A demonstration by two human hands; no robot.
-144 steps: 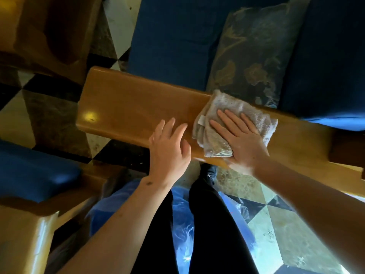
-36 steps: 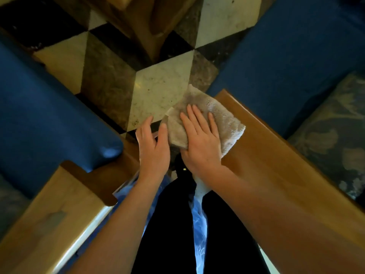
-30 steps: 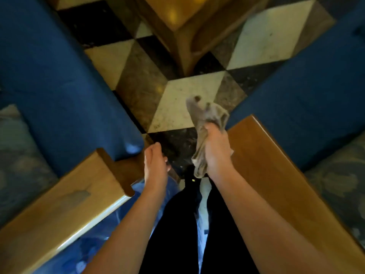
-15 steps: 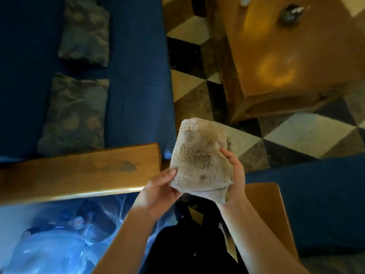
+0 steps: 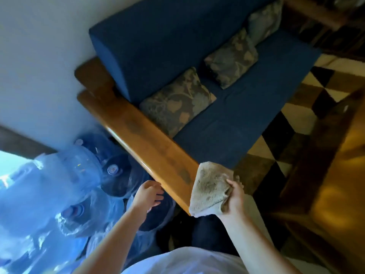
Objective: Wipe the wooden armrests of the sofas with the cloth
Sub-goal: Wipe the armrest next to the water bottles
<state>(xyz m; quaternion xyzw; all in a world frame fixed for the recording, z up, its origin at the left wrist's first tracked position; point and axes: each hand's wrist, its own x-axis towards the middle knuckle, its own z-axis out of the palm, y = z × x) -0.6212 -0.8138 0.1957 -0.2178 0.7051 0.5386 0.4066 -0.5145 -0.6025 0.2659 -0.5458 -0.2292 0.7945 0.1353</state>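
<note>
A long wooden armrest (image 5: 138, 135) runs diagonally from the wall down toward me, beside a blue sofa (image 5: 227, 115). Dark smudges mark its top. My right hand (image 5: 234, 196) grips a folded, soiled beige cloth (image 5: 211, 188) and holds it over the armrest's near end. My left hand (image 5: 148, 194) hovers just left of the armrest's near edge, its fingers loosely curled and holding nothing.
Three patterned cushions (image 5: 177, 101) lie on the sofa seat. Several blue water jugs (image 5: 83, 175) crowd the floor left of the armrest, below a white wall (image 5: 39, 56). A wooden table (image 5: 335, 175) stands to the right on the checkered floor (image 5: 296, 119).
I turned from the first sofa to this one. The left hand has let go of the cloth and dropped left; the right hand carries the cloth to the new armrest's near end.
</note>
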